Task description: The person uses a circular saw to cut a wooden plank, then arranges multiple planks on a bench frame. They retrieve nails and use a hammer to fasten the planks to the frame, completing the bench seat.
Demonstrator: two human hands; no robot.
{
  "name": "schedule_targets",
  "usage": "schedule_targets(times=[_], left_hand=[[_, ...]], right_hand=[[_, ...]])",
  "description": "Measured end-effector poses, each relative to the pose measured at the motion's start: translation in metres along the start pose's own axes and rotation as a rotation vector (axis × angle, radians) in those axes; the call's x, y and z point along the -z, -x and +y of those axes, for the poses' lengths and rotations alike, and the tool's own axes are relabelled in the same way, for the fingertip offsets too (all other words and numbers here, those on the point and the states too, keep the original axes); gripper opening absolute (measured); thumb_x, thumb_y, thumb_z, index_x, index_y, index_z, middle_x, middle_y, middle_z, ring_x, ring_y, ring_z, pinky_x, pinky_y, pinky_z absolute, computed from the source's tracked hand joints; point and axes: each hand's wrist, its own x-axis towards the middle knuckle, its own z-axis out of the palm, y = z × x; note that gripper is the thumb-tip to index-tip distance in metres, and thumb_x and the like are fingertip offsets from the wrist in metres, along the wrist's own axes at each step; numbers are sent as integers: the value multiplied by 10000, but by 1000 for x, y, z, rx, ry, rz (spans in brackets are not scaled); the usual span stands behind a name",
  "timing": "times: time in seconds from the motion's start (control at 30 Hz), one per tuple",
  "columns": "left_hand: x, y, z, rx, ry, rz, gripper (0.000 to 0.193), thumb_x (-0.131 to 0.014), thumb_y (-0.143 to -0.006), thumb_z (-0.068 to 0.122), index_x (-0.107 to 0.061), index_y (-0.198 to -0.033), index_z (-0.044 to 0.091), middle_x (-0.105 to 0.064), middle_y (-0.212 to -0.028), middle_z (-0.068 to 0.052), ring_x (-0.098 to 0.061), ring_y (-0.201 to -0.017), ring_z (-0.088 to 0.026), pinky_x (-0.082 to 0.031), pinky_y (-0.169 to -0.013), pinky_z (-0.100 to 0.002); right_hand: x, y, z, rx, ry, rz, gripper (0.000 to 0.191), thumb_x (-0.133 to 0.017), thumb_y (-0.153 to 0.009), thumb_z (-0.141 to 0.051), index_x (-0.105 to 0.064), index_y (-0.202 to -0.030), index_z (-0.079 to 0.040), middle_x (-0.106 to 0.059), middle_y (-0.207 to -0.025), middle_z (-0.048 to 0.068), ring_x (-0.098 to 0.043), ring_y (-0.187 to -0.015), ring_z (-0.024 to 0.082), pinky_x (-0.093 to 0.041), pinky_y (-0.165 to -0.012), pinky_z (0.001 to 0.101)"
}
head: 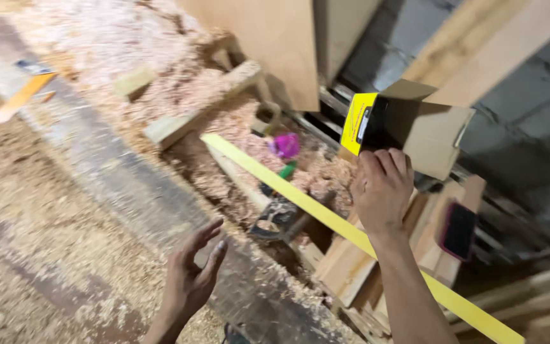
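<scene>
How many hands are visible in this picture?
2. The left hand is open above the sawdust-covered surface; the right hand grips a black and yellow box. No others are seen.

Tilted brown cardboard box [415,127], yellow-black label, apparently open.

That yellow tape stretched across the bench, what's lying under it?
Under the yellow tape lie sawdust, a dark tool and stacked wood offcuts. The right hand grips a cardboard box beside it. What the offcuts cover cannot be seen.
</scene>
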Motion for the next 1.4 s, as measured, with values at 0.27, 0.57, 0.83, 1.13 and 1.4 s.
schedule_targets(times=[0.27, 0.57, 0.83, 1.13, 1.4], left_hand=[[117, 67, -58, 9, 33, 125, 427, -627, -943, 287, -629, -1357, 182, -710, -1334, -98, -703, -1221, -251, -679, -721, -430], [124, 61, -94, -17, 71, 136, 419, -586, -966, 265, -609, -1369, 153, -678, -1374, -114, -691, -1222, -271, -611, -965, -472], [28, 9, -50, -22, 0, -32, 434, -600, -960, 290, -612, -1368, 144, -681, -1377, -107, -675, -1257, -266, -657, -791, -479], [-58, -49, -34, -50, -8, -160, 450, -609, -965, 286, -602, -1377, 104, -661, -1363, -149, -668, -1245, -306, -621, -818, -487], [-84, -124, -40, 97, -140, -242, 478, -599, -941, 306, -580, -1404, 187, -686, -1377, -66, -695, -1215, -259, -641, -881, -496]], right_hand=[[-7, 16, -139, -198, -417, -29, 51, -707, -973, -32, -657, -961, -28, -671, -926, 123, -611, -916, 348, -489, -805, 470], [-31, 84, -115, -364, -323, -87, 128, -759, -909, -103, -709, -995, -22, -716, -981, 146, -664, -896, 363, -523, -794, 456], [-47, 138, 24, -420, -80, -195, 99, -727, -940, -126, -686, -968, -40, -699, -958, 136, -625, -949, 382, -467, -874, 508], [-107, 234, 147, -544, 195, -447, 59, -702, -957, -159, -694, -943, -103, -712, -972, 98, -651, -991, 340, -475, -1003, 491], [-100, 221, 113, -807, 253, -349, 397, -804, -909, -242, -696, -1258, -87, -704, -1134, 133, -638, -1079, 375, -526, -844, 506]])
